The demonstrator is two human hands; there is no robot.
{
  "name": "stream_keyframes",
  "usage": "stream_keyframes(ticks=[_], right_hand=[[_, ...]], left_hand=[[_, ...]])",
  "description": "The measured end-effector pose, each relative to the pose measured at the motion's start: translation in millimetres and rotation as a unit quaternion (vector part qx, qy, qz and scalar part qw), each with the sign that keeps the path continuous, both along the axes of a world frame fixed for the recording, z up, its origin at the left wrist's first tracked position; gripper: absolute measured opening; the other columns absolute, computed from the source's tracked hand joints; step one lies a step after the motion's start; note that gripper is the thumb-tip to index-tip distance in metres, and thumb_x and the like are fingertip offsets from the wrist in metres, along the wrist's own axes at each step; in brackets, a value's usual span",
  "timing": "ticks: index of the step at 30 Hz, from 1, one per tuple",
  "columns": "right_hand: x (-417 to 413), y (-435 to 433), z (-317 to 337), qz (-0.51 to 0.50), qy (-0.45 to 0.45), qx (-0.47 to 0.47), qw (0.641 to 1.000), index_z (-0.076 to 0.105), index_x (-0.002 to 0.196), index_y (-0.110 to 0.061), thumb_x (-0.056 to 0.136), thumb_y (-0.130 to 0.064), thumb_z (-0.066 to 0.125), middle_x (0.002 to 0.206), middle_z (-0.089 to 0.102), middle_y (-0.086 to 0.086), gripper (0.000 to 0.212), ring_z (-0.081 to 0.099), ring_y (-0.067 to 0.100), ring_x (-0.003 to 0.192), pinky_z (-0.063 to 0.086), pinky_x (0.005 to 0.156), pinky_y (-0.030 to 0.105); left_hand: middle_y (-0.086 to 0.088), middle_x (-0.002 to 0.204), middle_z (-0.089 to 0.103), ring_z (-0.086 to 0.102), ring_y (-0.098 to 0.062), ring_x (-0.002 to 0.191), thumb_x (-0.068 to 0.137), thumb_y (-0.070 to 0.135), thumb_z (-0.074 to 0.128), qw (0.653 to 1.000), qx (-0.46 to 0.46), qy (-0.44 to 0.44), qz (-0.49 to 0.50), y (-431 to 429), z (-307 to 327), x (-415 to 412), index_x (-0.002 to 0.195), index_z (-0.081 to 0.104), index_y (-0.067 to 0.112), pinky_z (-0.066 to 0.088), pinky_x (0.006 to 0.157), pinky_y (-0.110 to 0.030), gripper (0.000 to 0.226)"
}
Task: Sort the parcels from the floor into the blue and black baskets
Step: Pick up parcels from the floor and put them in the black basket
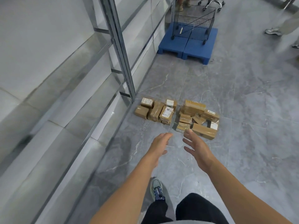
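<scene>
Parcels lie on the grey floor (pixel 242 94) in two tight groups with a narrow gap between them. The left group (pixel 155 110) sits just beside the foot of a metal post (pixel 120 50) by the wall (pixel 40 46). The right group (pixel 198 118) lies out on the open tiles. All are small brown cardboard boxes wrapped in shiny clear tape, some flat and some tilted against their neighbours.

Both bare hands reach forward over the floor, short of the boxes. The left hand (pixel 159 143) has loose, straight fingers and holds nothing. The right hand (pixel 196 147) is spread, palm inward, and also holds nothing. Its fingertips show against the near edge of the right group; whether they touch cannot be told.

The wall and post close off the left side. To the right, and on past the boxes, the tiles are open. Farther on, well apart from the parcels, a black wire basket (pixel 194 21) on castors stands on a blue pallet (pixel 169 46) against the wall. A chair base (pixel 212 2) stands behind it, and another person's shoe (pixel 273 31) shows at the right. The wearer's own shoe (pixel 157 188) is below the arms.

Several boxes carry white labels. One (pixel 167 111) bears large dark digits, too blurred to read surely; the rest are too small.
</scene>
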State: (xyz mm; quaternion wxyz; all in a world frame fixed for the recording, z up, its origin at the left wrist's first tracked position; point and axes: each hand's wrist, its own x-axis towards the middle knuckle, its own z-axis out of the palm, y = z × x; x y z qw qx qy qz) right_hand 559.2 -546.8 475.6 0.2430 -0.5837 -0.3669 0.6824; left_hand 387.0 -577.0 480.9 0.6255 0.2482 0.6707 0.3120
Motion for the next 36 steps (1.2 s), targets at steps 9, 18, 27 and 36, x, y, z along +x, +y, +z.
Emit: stream_keyframes(ticks=[9,18,27,36], right_hand=[[-30.0,82.3,-14.2,-0.008,0.005,-0.027,1.0,0.041,0.159,-0.021,0.091,-0.066,0.053,0.156,0.049,0.0,0.083,0.05,0.022,0.141,0.041,0.114,0.042],[-52.3,212.4,-66.5,-0.003,0.01,-0.088,0.996,0.04,0.159,-0.019,0.107,-0.054,0.046,0.157,0.049,0.002,0.063,0.051,0.021,0.14,0.039,0.121,0.046],[-88.4,335.3,-138.9,0.025,0.005,-0.155,0.988,0.035,0.161,-0.023,0.107,-0.056,0.047,0.163,0.042,-0.001,0.065,0.045,0.019,0.145,0.034,0.124,0.045],[-158.7,413.3,-256.8,-0.024,0.003,-0.207,0.978,0.037,0.161,-0.024,0.107,-0.056,0.047,0.164,0.039,-0.002,0.064,0.041,0.017,0.149,0.031,0.125,0.045]], left_hand=[[0.001,0.132,0.058,0.055,-0.016,0.124,0.103,0.046,0.053,0.999,-0.039,-0.008,0.01,76.6,-20.9,-44.0,0.133,0.057,0.026,0.05,0.104,-0.039,0.037],[0.006,0.129,0.058,0.056,-0.012,0.122,0.104,0.046,0.051,0.996,-0.086,0.022,0.022,200.8,-63.7,-54.3,0.127,0.056,0.029,0.051,0.096,-0.037,0.028],[0.001,0.126,0.062,0.058,-0.016,0.119,0.102,0.045,0.056,0.989,-0.134,0.047,0.049,320.4,-129.0,-76.0,0.125,0.064,0.026,0.051,0.102,-0.043,0.031],[-0.002,0.125,0.065,0.062,-0.012,0.109,0.103,0.045,0.056,0.977,-0.211,0.036,0.014,401.5,-243.6,-142.4,0.116,0.066,0.028,0.052,0.096,-0.035,0.024]])
